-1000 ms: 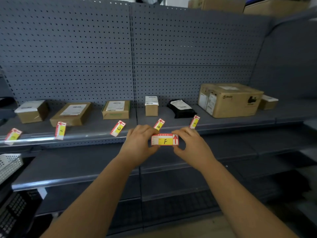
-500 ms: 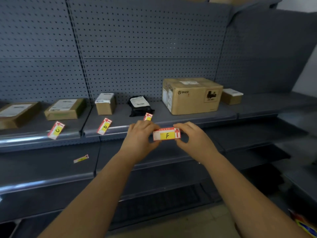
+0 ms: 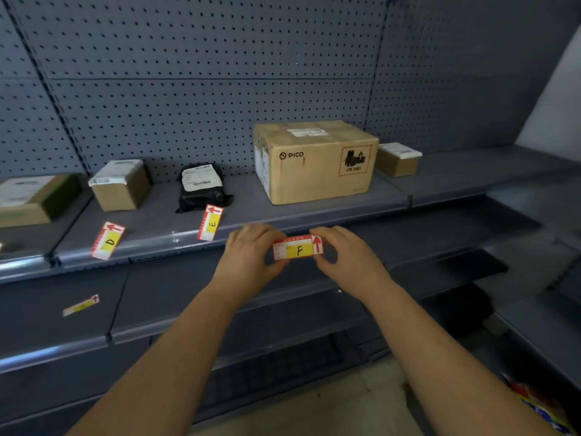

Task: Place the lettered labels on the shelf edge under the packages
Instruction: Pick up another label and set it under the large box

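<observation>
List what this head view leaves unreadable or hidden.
All in the head view:
1. Loose label on the lower shelf: letter too small to read.
2. Flat box at far left: cut off by the frame edge.
3. Print on the black package: blurred.
4. F label: ends partly covered by left hand and right hand.

Carton (image 3: 28,199) at the shelf's left end: cropped by the frame's left edge. F label (image 3: 298,250): both short ends covered by the pinching fingertips of the left hand (image 3: 248,256) and right hand (image 3: 345,256); the fine print on its red strip is illegible. Shelf edge (image 3: 157,245): a stretch is hidden behind the hands. Loose label (image 3: 81,305) lying near the lower shelf's (image 3: 37,335) front edge: letter unreadable. Coloured object (image 3: 544,407), bottom right corner: cropped, unidentifiable.
</observation>
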Available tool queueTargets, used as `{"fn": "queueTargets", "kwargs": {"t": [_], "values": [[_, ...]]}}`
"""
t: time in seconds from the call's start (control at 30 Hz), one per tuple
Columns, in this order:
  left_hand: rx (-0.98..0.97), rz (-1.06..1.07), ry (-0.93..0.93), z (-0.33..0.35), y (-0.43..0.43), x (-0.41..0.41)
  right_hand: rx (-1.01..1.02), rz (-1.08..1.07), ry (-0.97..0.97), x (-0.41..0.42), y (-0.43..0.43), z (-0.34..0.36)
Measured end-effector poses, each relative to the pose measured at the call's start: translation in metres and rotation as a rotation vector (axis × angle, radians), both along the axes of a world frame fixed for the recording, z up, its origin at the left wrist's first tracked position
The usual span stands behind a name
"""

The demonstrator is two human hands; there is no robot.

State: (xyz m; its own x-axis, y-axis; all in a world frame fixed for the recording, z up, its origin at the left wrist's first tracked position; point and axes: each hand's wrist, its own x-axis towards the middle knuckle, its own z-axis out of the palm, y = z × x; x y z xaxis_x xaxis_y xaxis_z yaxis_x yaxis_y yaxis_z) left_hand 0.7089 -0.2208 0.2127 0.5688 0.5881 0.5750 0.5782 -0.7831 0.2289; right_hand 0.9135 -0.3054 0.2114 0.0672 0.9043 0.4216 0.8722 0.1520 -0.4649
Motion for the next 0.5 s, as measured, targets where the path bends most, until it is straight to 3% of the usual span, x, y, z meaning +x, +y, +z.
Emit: {"fn": "queueTargets", "kwargs": {"t": [0.5], "values": [[-0.063,0.007,-0.071,-0.009,0.09,0.12,-0.045,0.007,0.087,0.112,0.09,0.009]]}}
